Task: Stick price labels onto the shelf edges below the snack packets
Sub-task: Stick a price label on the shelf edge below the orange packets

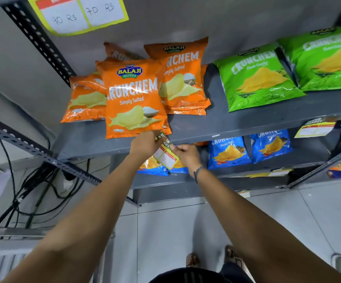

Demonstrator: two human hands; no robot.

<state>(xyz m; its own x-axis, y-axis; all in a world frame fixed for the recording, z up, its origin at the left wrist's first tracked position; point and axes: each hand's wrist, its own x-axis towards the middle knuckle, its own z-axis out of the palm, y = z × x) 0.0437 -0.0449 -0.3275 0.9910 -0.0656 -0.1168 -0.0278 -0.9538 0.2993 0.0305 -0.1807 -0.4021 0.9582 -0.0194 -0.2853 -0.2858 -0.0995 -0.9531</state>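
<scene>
Both my hands hold one price label, a yellow-edged sticker with a green header, tilted in front of the grey shelf edge. My left hand pinches its upper end, just under the front orange Simply Salted packet. My right hand grips its right side. More orange packets lie behind. Green packets lie further right on the same shelf. One label is stuck on the edge below them.
Blue Masala packets fill the shelf underneath, with a label on its edge. A big label marked 70 RS hangs on the top shelf. Black cables trail at the left. Tiled floor and my feet are below.
</scene>
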